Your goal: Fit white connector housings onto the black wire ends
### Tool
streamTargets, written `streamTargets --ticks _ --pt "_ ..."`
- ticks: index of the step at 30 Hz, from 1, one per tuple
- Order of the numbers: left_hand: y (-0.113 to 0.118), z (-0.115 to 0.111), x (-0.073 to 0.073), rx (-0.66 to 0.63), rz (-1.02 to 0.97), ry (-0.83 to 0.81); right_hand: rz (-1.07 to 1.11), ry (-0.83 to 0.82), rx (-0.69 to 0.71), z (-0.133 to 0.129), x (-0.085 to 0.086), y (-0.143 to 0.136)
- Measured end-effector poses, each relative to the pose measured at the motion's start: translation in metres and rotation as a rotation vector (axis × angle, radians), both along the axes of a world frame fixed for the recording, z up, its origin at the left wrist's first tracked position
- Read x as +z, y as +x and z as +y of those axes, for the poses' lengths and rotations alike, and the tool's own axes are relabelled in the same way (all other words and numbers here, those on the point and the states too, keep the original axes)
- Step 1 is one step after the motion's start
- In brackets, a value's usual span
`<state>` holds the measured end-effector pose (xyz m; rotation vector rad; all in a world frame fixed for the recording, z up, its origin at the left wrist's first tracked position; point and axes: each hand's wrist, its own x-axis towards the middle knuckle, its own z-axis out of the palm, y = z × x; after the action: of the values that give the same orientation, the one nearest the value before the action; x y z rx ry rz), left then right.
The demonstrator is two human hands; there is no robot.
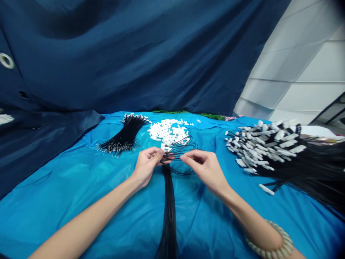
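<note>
My left hand is closed, thumb against fingers, on a small white connector that sticks up at the fingertips. Thin black wires loop out from it to the right. My right hand pinches at one of these wires with thumb and forefinger; the exact tip in its grip is too small to make out. Below the hands a long bundle of black wires runs toward me. Just beyond them lies a pile of loose white connectors.
A bundle of short black wires with metal-tipped ends lies left of the pile. At right is a heap of finished-looking black cables with white connectors. Blue sheeting covers the surface; a dark blue curtain hangs behind.
</note>
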<state>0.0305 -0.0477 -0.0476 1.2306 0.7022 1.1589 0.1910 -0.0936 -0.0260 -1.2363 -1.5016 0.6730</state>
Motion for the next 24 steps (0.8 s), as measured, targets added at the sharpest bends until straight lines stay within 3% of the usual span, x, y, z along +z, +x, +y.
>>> streamTargets --ticks 7,15,24 --pt "0.004 -0.002 -0.004 -0.022 -0.033 -0.076 -0.17 0.186 0.002 -0.002 -0.007 -0.01" --pt "0.008 -0.007 -0.002 -0.007 -0.095 -0.163 -0.098 0.226 -0.01 0.0 -0.014 -0.018" --pt "0.011 -0.009 -0.002 -0.031 -0.122 -0.198 -0.189 0.344 -0.068 -0.002 -0.011 -0.023"
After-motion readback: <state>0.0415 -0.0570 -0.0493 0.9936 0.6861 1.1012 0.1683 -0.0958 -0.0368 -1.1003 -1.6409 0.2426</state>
